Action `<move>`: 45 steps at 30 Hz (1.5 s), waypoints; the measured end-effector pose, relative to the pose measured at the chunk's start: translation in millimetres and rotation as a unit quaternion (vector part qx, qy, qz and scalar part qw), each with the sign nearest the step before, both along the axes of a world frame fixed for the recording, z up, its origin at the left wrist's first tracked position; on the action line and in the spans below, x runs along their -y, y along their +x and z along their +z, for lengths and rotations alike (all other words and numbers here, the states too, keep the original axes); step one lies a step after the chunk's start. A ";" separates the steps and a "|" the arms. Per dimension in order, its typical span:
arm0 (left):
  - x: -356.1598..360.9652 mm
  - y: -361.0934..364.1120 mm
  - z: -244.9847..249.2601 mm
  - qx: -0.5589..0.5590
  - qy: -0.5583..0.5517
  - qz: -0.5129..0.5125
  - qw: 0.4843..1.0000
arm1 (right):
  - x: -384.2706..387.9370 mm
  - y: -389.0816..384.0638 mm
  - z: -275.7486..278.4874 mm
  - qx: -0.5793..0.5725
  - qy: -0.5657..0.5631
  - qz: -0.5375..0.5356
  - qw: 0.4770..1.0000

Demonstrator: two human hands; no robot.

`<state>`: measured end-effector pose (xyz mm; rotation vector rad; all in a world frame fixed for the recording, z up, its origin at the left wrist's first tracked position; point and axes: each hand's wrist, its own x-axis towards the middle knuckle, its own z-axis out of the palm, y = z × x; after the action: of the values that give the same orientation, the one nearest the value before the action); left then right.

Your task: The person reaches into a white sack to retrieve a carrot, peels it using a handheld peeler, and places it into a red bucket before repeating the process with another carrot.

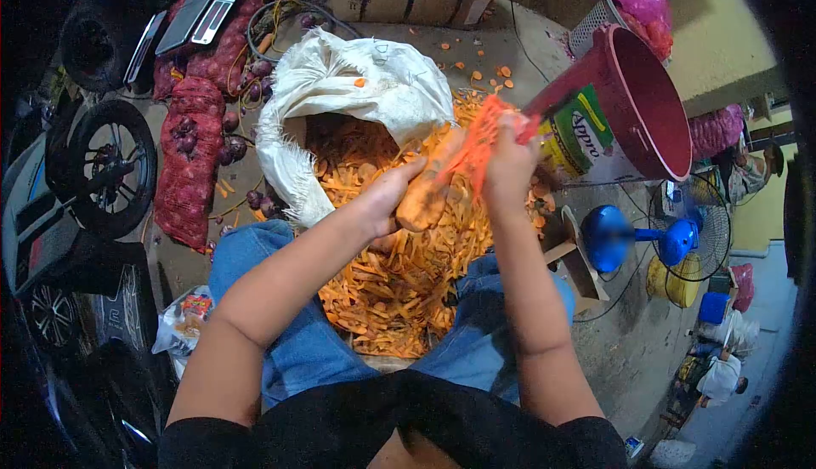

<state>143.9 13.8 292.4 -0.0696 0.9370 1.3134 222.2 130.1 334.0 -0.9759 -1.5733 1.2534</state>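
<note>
My left hand is closed around the lower part of a thick carrot, tilted up and to the right. Dark patches mark its orange surface. In the fist of my right hand is an orange-red peeler, smeared by motion, overlapping the carrot's right side in this view. Beneath both hands and between my knees lies a deep heap of carrot peelings. Just beyond stands a white woven sack, its mouth gaping toward me over more peelings.
To the right, a red bucket leans with its opening outward. Red net bags of onions and a scale are at the left. A motorbike wheel, cardboard box, blue fan and distant person surround the area.
</note>
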 end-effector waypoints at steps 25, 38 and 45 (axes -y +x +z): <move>13.7 7.3 30.0 0.001 -0.026 -0.041 0.999 | -78.8 17.2 -30.2 -0.135 -0.129 -0.129 0.974; -5.6 11.1 17.2 0.045 0.011 0.092 0.995 | 24.1 -13.2 -22.3 0.008 0.009 0.039 0.999; -8.0 11.9 4.6 -0.026 0.055 -0.017 0.998 | 5.4 -13.7 -25.5 0.109 0.125 -0.048 0.985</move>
<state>155.8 21.9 297.0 0.0644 0.9038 1.3387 208.5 124.6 308.4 -1.0375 -1.7799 0.8806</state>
